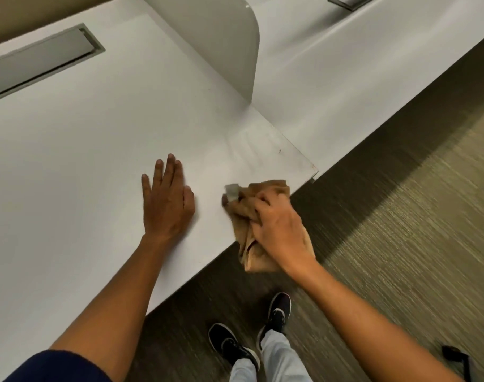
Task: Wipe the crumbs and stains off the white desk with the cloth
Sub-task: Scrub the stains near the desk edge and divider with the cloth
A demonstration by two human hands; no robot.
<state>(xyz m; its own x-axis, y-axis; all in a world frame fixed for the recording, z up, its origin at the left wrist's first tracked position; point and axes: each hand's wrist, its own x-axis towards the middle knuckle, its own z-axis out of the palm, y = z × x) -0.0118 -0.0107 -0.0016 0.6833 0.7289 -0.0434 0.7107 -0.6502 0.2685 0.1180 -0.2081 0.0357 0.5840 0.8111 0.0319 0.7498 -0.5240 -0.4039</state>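
White bench (83, 150) fills most of the view, front edge running diagonally, carpeted floor (400, 244) below it. An upright divider panel (224, 42) stands on the bench at the back, with a second white surface beyond it. A grey cable-hatch (42, 62) sits flush in the top at far left.

Step in hand, by judgement: mid-wipe at the bench's right front corner. Faint wipe streaks and a small dark speck (280, 151) show on the corner patch just ahead of the cloth, so that area reads as not finished.

Left hand (167, 201) lies flat on the bench, palm down, fingers spread wide and holding nothing, probably bracing. Right hand (279, 230) is closed down over the tan cloth (251, 213), pressing it at the bench's front edge. The cloth is bunched, part on the top and part hanging over the edge toward the floor. A small grey tab (232, 190) sticks out at its far side, possibly a tag.

Next move likely calls for pushing the cloth forward and right over the streaked corner to catch the speck, keeping pressure flat, and gathering the hanging part so it does not drag crumbs off the edge onto the floor.

No readable brand, label or writing anywhere; the grey tab is too blurred to read. Black shoes (279, 307) show no legible logo.
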